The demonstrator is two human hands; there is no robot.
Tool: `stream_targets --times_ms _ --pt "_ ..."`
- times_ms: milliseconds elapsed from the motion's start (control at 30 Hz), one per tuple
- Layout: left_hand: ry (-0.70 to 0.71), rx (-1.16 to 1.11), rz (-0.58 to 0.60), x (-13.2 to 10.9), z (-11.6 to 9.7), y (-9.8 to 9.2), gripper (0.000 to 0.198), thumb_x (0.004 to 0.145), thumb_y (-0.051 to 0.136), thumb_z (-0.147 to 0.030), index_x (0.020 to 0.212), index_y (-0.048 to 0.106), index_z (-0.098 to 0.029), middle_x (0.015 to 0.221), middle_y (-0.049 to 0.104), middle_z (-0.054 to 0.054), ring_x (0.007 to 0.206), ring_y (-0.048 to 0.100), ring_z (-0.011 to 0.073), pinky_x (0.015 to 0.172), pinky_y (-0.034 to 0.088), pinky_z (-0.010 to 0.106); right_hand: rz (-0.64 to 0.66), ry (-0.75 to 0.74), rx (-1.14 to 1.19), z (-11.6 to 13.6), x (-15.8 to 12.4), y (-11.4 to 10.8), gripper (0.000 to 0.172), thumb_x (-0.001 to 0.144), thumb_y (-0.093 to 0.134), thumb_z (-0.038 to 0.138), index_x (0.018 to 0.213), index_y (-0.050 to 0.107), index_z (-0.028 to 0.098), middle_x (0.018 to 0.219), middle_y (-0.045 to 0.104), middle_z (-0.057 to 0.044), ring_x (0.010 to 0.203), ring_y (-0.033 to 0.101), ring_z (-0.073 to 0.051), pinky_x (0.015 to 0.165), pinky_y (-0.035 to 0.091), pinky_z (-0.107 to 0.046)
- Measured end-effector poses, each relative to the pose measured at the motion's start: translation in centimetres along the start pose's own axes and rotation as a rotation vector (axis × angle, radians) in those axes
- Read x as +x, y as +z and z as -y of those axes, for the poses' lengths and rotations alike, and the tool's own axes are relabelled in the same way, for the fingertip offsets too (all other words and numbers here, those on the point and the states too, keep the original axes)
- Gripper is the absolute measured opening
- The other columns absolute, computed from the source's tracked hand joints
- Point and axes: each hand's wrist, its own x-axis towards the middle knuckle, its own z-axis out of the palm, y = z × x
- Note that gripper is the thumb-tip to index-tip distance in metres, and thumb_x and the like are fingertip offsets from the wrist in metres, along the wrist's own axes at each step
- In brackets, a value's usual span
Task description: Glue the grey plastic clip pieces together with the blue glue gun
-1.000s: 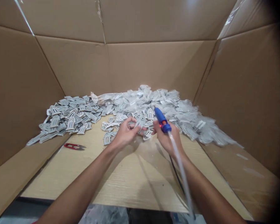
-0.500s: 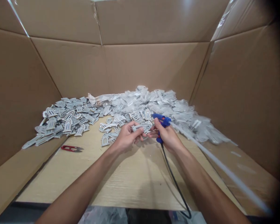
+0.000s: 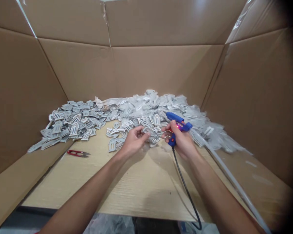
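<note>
From the head camera, I see my left hand (image 3: 133,142) pinching a grey arch-shaped piece (image 3: 149,131) over the tabletop (image 3: 127,188). My right hand (image 3: 183,143) is clenched around a blue glue gun (image 3: 177,119), just beside that piece. The open cardboard box (image 3: 161,71) holds loose grey pieces (image 3: 74,123) at left and bagged ones (image 3: 188,113) at right. Red snips (image 3: 77,152) lie apart.

The blue glue gun (image 3: 177,121) has been swung over in the right hand (image 3: 183,143). Upright a second ago, it is now carried level above the knuckles, and its clear glue stick (image 3: 224,169) has been thrown out right of the wrist. The grey piece (image 3: 148,131) is now left to the left hand (image 3: 133,143).
</note>
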Motion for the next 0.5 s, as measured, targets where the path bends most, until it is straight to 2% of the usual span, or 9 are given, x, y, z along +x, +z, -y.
stream_targets --times_ms 100,200,367,500 --pt "-0.027 0.053 -0.089 0.1 -0.4 -0.2 0.026 0.085 0.071 -0.04 0.091 0.061 -0.017 0.068 0.059 -0.003 0.044 0.043 0.0058 0.044 0.034 0.02 0.06 -0.048 -0.239 0.5 -0.4 -0.3 0.059 0.079 0.065 0.079 0.076 0.065 0.019 0.072 0.069 -0.003 0.051 0.063 -0.011 0.042 0.039 -0.021" --pt "-0.07 0.065 -0.149 0.0 -1.1 -0.2 0.021 0.087 0.067 -0.036 0.093 0.056 -0.019 0.068 0.059 -0.002 0.045 0.05 0.009 0.041 0.034 0.02 0.138 -0.033 -0.483 1.1 -1.0 -0.5 0.069 0.081 0.054 0.085 0.074 0.066 0.018 0.075 0.073 -0.007 0.046 0.061 -0.011 0.04 0.036 -0.023" --pt "-0.058 0.131 -0.129 -0.1 -1.3 -0.2 0.016 0.09 0.062 -0.034 0.094 0.056 -0.02 0.056 0.055 -0.005 0.041 0.048 0.0097 0.041 0.034 0.019 0.305 0.028 -0.506 0.6 -1.2 -1.0 0.069 0.084 0.047 0.086 0.084 0.064 0.019 0.088 0.079 -0.01 0.047 0.066 -0.014 0.04 0.034 -0.025" --pt "-0.034 0.123 -0.113 -0.1 -1.2 -0.2 0.017 0.089 0.063 -0.035 0.094 0.057 -0.02 0.055 0.052 -0.006 0.042 0.047 0.0095 0.043 0.035 0.02 0.35 0.062 -0.512 0.1 -1.1 -1.0 0.07 0.081 0.048 0.088 0.09 0.062 0.02 0.09 0.08 -0.01 0.048 0.069 -0.017 0.041 0.037 -0.026"
